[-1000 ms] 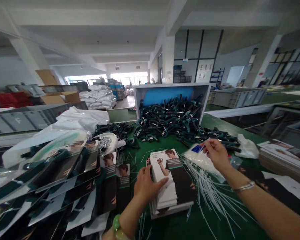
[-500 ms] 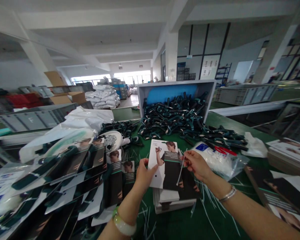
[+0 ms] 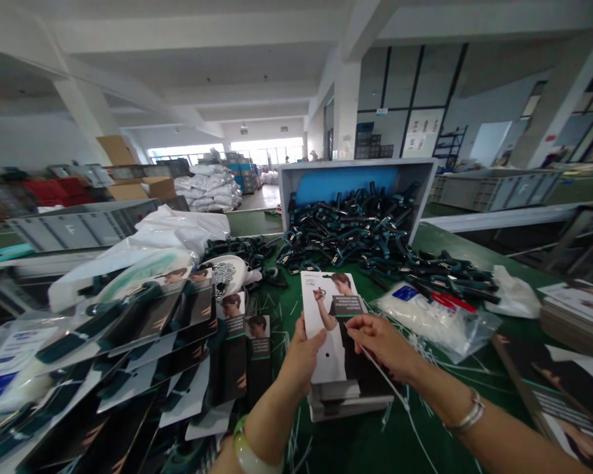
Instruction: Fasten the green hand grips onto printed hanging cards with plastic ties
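Left hand: clamped on printed hang card, long axis near upright | right hand: fingertips together on white cable tie, which trails down-right | pinch sits just right of the card's punched hole | card stack beneath, on green worktable

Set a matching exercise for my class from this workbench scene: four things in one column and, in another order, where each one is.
Things:
1. printed card
2. white cable tie
3. clear plastic bag
4. dark green plastic grips

Places:
A. lying on the green table, right of the hands
B. pinched in the right hand
C. held upright in the left hand
D. heaped in a grey bin

Pairs: 1-C, 2-B, 3-A, 4-D
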### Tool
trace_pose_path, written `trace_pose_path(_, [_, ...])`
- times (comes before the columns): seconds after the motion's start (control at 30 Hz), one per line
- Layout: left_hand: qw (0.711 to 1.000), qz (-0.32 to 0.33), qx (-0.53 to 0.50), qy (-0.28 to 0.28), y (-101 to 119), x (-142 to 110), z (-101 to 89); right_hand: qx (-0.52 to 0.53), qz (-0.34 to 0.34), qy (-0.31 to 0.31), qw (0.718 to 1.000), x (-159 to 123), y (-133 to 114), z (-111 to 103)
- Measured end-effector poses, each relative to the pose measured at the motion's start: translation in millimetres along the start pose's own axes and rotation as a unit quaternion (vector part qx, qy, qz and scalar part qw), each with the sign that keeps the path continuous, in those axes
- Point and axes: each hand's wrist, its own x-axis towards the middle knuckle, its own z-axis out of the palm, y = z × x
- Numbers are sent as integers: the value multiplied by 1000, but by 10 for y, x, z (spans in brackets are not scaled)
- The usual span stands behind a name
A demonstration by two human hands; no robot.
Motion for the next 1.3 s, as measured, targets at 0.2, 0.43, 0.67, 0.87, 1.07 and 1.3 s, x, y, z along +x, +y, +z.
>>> trace_pose_path(0.2, [997,63,50,-5,10,-88,101,25,-4,-25,999,-76,-196,14])
trace_pose_path(0.43, [974,168,153,19,-42,-130,91,112,45,-27,992,-73,-220,22])
trace_pose_path(0.67, [950,213,228,3,-40,-237,109,148,50,-39,987,-174,-421,-15])
trace_pose_path(0.87, [964,199,173,-41,-107,-251,124,45,-42,28,998,-112,-304,83])
trace_pose_path(1.07, [975,169,137,-40,-125,-246,106,-50,-113,49,991,-119,-226,98])
trace_pose_path(1.3, [983,149,95,-50,-96,-205,43,-5,-8,-31,999,-305,-186,-7])
